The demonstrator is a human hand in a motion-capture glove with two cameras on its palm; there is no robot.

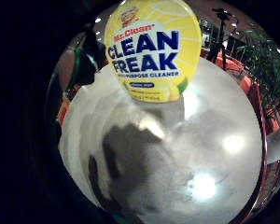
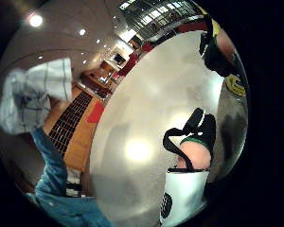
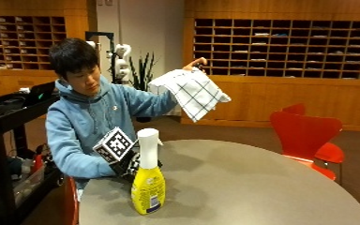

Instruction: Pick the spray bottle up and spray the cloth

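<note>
Standing upright at lower centre-left of the outside view, the spray bottle (image 3: 147,180) is seen on the counter (image 3: 242,187), untouched. The cloth (image 3: 192,93) is held aloft by the bare hand (image 3: 197,62), presumably as a target. The gloved right hand (image 3: 127,164) is largely hidden behind the bottle; the state of its fingers cannot be told.

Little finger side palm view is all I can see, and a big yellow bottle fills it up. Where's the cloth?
Observer: The cloth hangs in the air, held up by the person's bare hand, higher than the bottle.
Operator: Is the bottle lifted yet?
Observer: No. The spray bottle stands upright on the table, near its edge.
Operator: Which of the hands is close to it?
Observer: The gloved right hand, just behind the bottle on the person's side. I cannot tell whether it touches.
</note>
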